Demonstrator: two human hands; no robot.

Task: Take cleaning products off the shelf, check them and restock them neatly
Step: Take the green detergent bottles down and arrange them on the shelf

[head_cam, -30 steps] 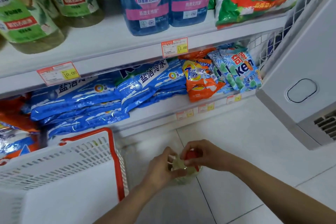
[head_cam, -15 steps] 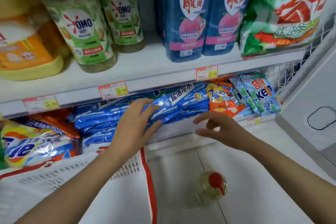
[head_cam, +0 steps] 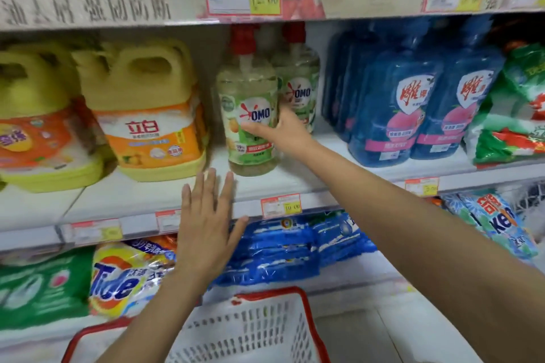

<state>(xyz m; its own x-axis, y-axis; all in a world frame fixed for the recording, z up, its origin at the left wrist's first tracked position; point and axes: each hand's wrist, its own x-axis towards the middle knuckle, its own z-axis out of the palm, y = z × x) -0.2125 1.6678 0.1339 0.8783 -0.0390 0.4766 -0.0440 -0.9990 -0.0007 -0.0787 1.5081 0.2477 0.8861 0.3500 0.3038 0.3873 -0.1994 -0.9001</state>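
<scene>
A clear green-labelled OMO bottle [head_cam: 250, 91] with a red pump top stands upright at the front of the middle shelf [head_cam: 141, 200]. A second OMO bottle [head_cam: 302, 79] stands right behind it. My right hand [head_cam: 283, 132] reaches in from the right and grips the front bottle: the thumb lies across its label and the fingers go round its right side. My left hand [head_cam: 206, 230] hovers flat with straight, spread fingers in front of the shelf edge, just below and left of that bottle, holding nothing.
Yellow detergent jugs [head_cam: 147, 115] stand left of the OMO bottles, blue bottles [head_cam: 404, 103] and a green bag [head_cam: 513, 115] to the right. Blue powder bags [head_cam: 295, 247] and a Tide bag [head_cam: 124, 280] fill the shelf below. A white red-rimmed basket [head_cam: 259, 330] sits under my arms.
My hands left a red-capped bottle on the floor and rose to the middle shelf. The right hand has closed round the front OMO bottle; the left came off the blue bags.
</scene>
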